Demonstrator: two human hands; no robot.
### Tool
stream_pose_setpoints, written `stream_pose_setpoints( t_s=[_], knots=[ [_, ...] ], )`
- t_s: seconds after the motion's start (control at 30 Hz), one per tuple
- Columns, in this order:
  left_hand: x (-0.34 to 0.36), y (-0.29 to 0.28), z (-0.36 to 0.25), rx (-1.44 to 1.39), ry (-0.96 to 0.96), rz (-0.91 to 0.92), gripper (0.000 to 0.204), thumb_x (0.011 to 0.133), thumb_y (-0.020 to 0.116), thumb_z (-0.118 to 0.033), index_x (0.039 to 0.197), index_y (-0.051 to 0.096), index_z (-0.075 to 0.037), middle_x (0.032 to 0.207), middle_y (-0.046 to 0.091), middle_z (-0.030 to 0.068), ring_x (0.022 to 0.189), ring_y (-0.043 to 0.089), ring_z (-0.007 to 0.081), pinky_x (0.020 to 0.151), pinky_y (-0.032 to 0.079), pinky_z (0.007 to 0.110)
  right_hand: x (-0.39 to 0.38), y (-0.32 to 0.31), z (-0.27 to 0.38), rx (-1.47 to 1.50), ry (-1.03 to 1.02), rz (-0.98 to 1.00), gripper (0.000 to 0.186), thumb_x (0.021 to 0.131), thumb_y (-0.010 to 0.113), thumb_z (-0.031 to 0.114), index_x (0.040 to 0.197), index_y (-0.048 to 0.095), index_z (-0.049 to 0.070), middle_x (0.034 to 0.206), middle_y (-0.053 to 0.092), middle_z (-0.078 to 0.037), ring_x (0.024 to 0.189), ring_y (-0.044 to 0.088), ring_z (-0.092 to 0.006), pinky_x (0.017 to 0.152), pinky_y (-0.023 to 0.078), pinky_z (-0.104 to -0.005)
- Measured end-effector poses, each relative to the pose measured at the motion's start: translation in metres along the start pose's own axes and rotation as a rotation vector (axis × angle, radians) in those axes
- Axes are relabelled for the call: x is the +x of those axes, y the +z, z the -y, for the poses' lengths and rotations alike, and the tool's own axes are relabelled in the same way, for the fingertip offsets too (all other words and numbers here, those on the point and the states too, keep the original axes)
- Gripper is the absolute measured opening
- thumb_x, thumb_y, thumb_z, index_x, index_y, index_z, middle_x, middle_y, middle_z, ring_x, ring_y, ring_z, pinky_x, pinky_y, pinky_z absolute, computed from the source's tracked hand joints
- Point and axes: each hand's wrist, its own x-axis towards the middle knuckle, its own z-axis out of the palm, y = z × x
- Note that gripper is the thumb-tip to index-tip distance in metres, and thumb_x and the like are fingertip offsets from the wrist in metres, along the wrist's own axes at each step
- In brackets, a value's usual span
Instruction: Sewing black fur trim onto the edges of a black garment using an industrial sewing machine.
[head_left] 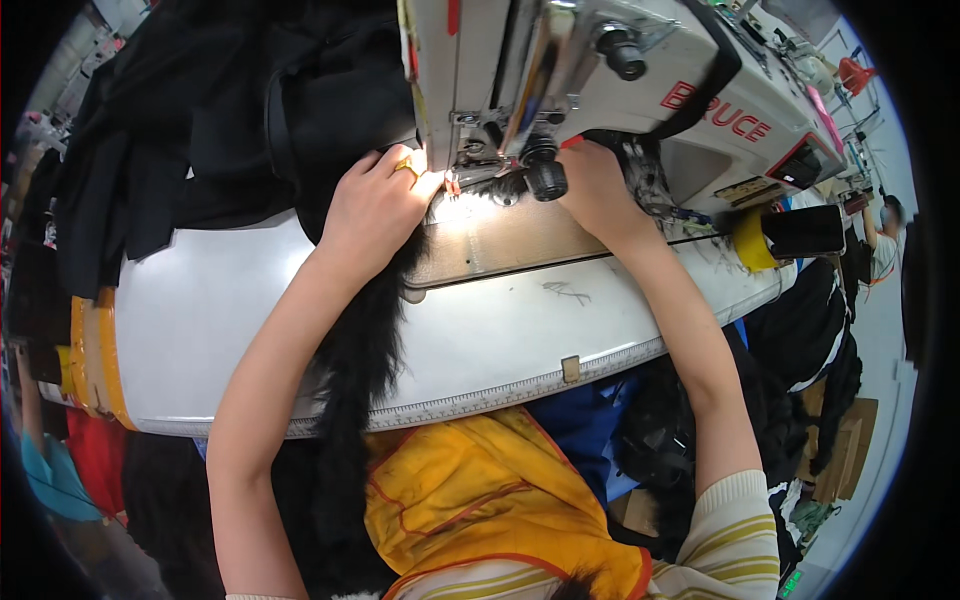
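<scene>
My left hand (378, 208) is closed on a black fur trim (375, 330) just left of the lit needle and presser foot (452, 186) of a white sewing machine (700, 150). The trim hangs over the front edge of the white table (210, 330). My right hand (592, 190) is right of the needle, fingers curled beside the black knob and some dark fur, its fingertips and what they grip largely hidden. A heap of black fabric (200, 110) lies at back left, close to my left hand.
A yellow holder with a dark device (800, 232) sits at the table's right end. Orange tape (98, 360) wraps the left end. Black cloth (790, 330) and cardboard (840, 450) are below at right. A co-worker (882, 245) is at far right, another person's arm (35, 420) at far left.
</scene>
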Motion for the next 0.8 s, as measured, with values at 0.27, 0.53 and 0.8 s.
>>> stream_pose_setpoints(
  t_s=[0.27, 0.53, 0.8],
  knots=[
    [0.012, -0.014, 0.001, -0.310, -0.155, 0.024, 0.010, 0.077, 0.064, -0.015, 0.081, 0.061, -0.006, 0.082, 0.057, 0.0079, 0.078, 0.059, 0.0225, 0.065, 0.051, 0.032, 0.010, 0.001, 0.041, 0.065, -0.126, -0.193, 0.021, 0.076, 0.053, 0.011, 0.096, 0.059, 0.010, 0.103, 0.056, -0.007, 0.098, 0.056, -0.0242, 0.084, 0.045, -0.0354],
    [-0.006, -0.029, -0.018, -0.438, -0.149, 0.034, 0.015, 0.074, 0.068, -0.009, 0.086, 0.058, -0.008, 0.089, 0.057, 0.0033, 0.081, 0.057, 0.0227, 0.070, 0.047, 0.032, -0.020, -0.025, 0.015, -0.159, -0.452, -0.065, 0.034, 0.080, 0.052, 0.014, 0.113, 0.055, 0.010, 0.109, 0.058, -0.001, 0.099, 0.055, -0.0147, 0.080, 0.045, -0.0260],
    [-0.006, -0.031, -0.011, -0.449, -0.318, 0.219, 0.015, 0.074, 0.070, -0.012, 0.086, 0.061, -0.011, 0.083, 0.058, 0.0027, 0.080, 0.056, 0.0221, 0.066, 0.047, 0.031, -0.009, -0.005, 0.022, 0.047, -0.247, 0.162, 0.048, 0.082, 0.049, 0.013, 0.129, 0.048, 0.020, 0.086, 0.064, -0.004, 0.070, 0.064, -0.0195, 0.055, 0.048, -0.0316]
  ],
)
